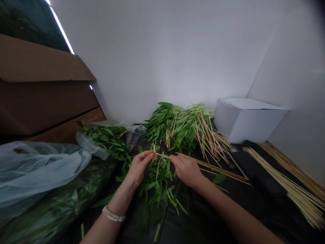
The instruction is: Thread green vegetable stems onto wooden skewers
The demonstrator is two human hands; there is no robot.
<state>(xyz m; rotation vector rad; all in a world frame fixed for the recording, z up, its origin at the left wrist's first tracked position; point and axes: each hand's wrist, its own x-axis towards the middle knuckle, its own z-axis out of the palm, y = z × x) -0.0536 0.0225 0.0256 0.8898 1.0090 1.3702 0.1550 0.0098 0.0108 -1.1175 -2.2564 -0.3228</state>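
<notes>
A thin wooden skewer (163,155) runs level between my two hands. My left hand (140,165) pinches a leafy green stem (154,149) at the skewer's left end, thumb against fingers. My right hand (187,169) is closed around the skewer's other end. Between the hands, pale stems cross the skewer and long leaves (159,184) hang or lie below it; which of them are pierced I cannot tell. Several loose skewers (218,169) lie on the dark surface just right of my right hand.
Skewered greens (182,127) are piled against the wall. A white box (250,120) stands at the right, near bundles of skewers (284,183) and a flat black object (259,169). Plastic bags of greens (76,189) lie at the left, below a cardboard box (43,101). Cut stems lie in front.
</notes>
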